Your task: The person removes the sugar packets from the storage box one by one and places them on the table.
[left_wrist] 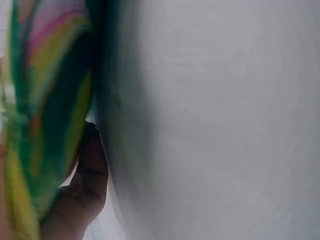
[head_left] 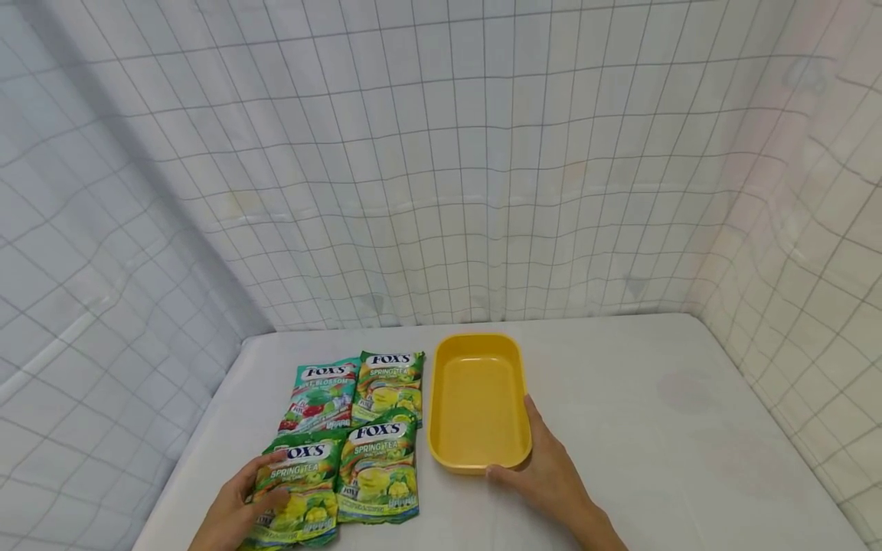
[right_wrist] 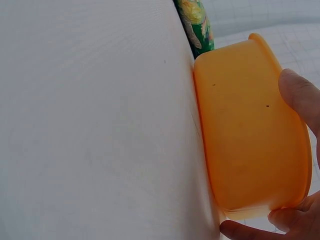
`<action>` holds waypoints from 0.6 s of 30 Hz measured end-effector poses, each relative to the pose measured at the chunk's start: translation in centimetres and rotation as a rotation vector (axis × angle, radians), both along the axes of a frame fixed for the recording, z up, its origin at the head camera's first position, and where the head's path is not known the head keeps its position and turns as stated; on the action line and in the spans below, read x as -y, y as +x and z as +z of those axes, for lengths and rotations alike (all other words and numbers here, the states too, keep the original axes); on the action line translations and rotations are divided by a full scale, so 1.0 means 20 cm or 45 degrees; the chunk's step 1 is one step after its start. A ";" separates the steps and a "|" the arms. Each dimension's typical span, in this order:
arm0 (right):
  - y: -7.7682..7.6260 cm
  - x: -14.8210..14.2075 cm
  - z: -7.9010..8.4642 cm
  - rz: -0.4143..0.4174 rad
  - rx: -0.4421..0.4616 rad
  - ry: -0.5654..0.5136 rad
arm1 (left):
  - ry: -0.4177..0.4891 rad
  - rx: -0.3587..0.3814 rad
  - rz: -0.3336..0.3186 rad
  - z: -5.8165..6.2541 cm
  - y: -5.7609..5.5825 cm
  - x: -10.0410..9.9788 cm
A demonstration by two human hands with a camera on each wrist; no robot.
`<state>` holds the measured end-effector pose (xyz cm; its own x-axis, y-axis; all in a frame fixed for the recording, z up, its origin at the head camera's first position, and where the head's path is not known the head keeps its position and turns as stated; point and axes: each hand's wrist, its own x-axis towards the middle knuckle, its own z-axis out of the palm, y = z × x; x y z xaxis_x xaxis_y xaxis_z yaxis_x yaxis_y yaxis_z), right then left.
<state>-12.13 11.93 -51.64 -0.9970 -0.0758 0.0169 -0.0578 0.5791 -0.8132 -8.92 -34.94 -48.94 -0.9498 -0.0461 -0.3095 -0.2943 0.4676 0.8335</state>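
My left hand [head_left: 237, 501] grips the left edge of a green Fox's Spring Tea candy bag [head_left: 299, 490], the nearest bag on the left. In the left wrist view, that bag [left_wrist: 52, 100] is blurred and a finger [left_wrist: 92, 155] reaches along its edge by the white surface. With my right hand [head_left: 551, 471] I hold the near right corner of a yellow rectangular tub [head_left: 480, 409], which has nothing inside. The right wrist view shows the tub's side wall [right_wrist: 250, 130], with digits at its rim and around its end.
Another Spring Tea bag [head_left: 379, 471] lies between the held bag and the tub. Behind are a third Spring Tea bag [head_left: 388, 383] and a teal and red Fox's bag [head_left: 320, 394]. White grid-patterned sheets [head_left: 482, 191] enclose the white table [head_left: 654, 428] at the back and sides.
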 end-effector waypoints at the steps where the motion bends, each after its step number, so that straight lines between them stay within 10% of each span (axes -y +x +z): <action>1: 0.00 0.00 0.00 -0.001 0.004 -0.003 | -0.004 0.004 0.001 0.01 0.00 0.00; 18: 0.01 0.01 0.01 -0.014 0.016 0.005 | 0.045 0.020 0.061 0.12 0.02 -0.07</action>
<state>-11.98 11.70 -51.36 -0.9979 -0.0647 0.0040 -0.0410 0.5829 -0.8115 -8.54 -33.52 -46.51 -0.9417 -0.0805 -0.3267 -0.3291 0.4232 0.8442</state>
